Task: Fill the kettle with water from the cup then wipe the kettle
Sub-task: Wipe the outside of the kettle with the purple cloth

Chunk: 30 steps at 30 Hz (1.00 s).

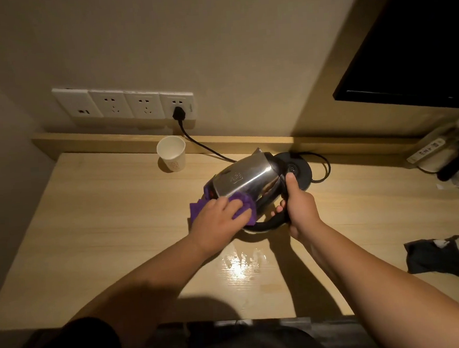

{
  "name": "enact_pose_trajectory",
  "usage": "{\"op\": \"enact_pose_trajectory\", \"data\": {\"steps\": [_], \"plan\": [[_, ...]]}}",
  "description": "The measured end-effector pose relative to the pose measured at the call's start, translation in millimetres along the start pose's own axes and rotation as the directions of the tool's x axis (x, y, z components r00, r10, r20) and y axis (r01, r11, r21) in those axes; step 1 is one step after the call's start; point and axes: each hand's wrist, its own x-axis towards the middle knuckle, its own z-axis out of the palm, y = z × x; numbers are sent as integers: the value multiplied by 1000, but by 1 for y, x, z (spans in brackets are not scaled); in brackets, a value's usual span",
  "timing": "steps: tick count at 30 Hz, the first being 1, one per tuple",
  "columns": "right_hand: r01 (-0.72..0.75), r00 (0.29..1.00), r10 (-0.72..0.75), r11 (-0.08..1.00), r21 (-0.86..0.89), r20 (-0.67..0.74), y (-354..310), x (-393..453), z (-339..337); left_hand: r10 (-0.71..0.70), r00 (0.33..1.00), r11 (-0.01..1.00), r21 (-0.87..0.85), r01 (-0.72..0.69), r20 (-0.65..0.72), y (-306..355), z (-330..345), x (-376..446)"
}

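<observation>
A steel kettle (246,177) is tilted over on its side above the wooden desk (106,235), off its base. My right hand (298,204) grips its black handle, thumb pointing up. My left hand (216,215) presses a purple cloth (242,200) against the kettle's lower side. A white paper cup (171,157) stands upright at the back left, near the wall ledge; I cannot tell what it holds.
The round black kettle base (299,169) lies behind the kettle, its cord running to a wall socket (178,107). A wet patch (240,264) shines on the desk in front. A dark cloth (439,257) lies at the right. Bottles and a remote sit far right.
</observation>
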Motion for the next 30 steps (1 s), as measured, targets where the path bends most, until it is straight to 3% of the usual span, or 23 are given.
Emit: {"op": "enact_pose_trajectory", "data": {"steps": [2,5,9,11,15,22,23,25,30], "plan": [[17,1000,-18,1000,-12,-6,-2,-1,2,-99,995,995,-4,99,26,-9,3,-17],[24,1000,-25,999,-29,-19,-5,-3,3,-307,951,949,-94,302,-39,-11,2,-18],[39,999,-41,997,-69,-21,-4,-3,0,-686,725,701,-323,635,-65,-25,-13,13],[63,997,-67,992,-106,-29,0,-2,-1,-677,732,712,-326,622,-81,-27,-19,32],[92,993,-100,986,-141,-55,2,-1,-1,-423,889,890,-264,371,-174,3,-35,73],[89,993,-99,987,-131,-65,5,2,-8,-38,994,999,-25,36,-104,11,-25,54],[82,994,-89,989,-120,-59,5,3,-8,-46,995,999,-32,43,-89,7,-19,42],[72,996,-76,992,-104,-37,3,5,-7,-190,976,974,-145,174,-103,-1,-11,21],[84,996,-86,992,-99,-17,0,5,0,-652,757,703,-390,595,-21,-26,-7,18]]}}
